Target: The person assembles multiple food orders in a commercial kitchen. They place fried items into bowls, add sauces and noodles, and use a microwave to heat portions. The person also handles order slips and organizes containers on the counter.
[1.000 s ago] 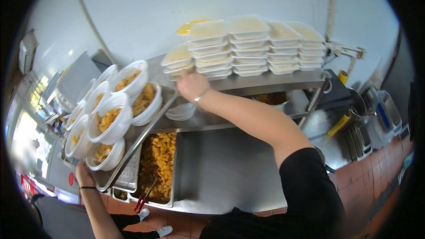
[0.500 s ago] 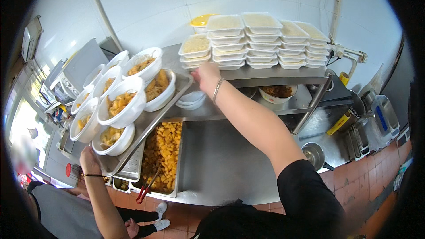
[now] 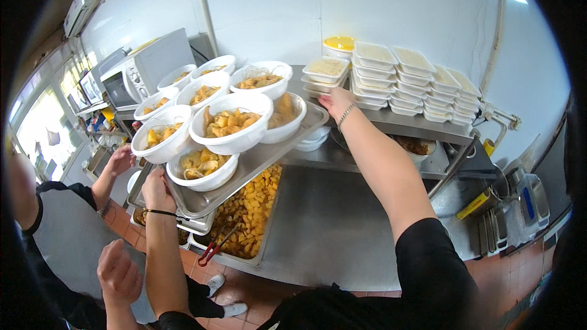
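"Where's the tray (image 3: pixel 249 183)?"
"Above the desk (image 3: pixel 330 226), partly over the pan (image 3: pixel 273 223) of yellow chunks, loaded with bowls (image 3: pixel 229 145)."
"How's it held?"
"Left hand (image 3: pixel 158 192) clasps its near left edge. Right hand (image 3: pixel 337 104) is by the far corner, beside the boxes (image 3: pixel 374 79); whether it grips, I can't tell."
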Available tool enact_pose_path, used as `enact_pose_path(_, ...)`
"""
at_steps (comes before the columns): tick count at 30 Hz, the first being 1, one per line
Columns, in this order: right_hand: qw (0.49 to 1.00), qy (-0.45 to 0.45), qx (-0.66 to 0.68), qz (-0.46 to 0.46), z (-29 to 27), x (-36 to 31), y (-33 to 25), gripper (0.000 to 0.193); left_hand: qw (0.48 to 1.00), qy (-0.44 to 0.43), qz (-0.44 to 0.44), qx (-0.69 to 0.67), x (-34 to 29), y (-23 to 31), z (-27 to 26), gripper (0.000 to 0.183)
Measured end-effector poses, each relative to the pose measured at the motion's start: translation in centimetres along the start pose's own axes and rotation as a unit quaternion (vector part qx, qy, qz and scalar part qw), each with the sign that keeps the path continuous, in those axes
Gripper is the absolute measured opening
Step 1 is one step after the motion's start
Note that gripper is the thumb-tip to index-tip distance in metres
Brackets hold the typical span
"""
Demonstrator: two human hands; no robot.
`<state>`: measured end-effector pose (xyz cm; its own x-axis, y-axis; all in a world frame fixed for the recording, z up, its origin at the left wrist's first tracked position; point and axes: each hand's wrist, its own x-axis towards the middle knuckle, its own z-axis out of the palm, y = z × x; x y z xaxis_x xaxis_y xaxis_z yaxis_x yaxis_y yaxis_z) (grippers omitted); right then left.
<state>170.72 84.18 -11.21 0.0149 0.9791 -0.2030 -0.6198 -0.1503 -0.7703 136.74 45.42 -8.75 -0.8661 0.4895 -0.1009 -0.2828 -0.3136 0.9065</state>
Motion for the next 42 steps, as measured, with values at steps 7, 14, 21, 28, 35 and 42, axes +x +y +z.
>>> enact_pose_path(7, 0.999, -0.046, 0.010, -0.004, -1.1, -4.0, -2.6, 0.026, 1.000, -0.019, 0.012, 0.019, 2.1, -0.5, -1.9, 0.013)
enact_pose_path(14, 0.989, -0.138, -0.027, -0.038, 0.7, -9.0, -5.5, 0.031, 0.997, -0.059, -0.044, 0.011, -1.3, 1.2, -4.6, 0.026)
enact_pose_path(21, 0.976, -0.207, 0.011, -0.067, 3.3, -11.4, -14.2, 0.026, 0.977, -0.168, -0.135, -0.006, -7.4, 3.1, -3.6, 0.040)
enact_pose_path(28, 0.980, -0.154, -0.016, -0.128, -0.2, -11.8, -21.8, 0.025, 0.897, -0.323, -0.301, -0.034, -13.2, 5.0, 1.1, 0.055)
enact_pose_path(35, 0.983, -0.124, -0.037, -0.127, -4.7, -11.3, -22.0, 0.033, 0.752, -0.436, -0.486, -0.093, -17.2, 5.6, 7.2, 0.070)
enact_pose_path(42, 0.959, -0.204, -0.113, -0.160, -10.7, -19.1, -17.7, 0.031, 0.804, -0.471, -0.350, -0.097, -8.5, -5.0, 12.0, 0.056)
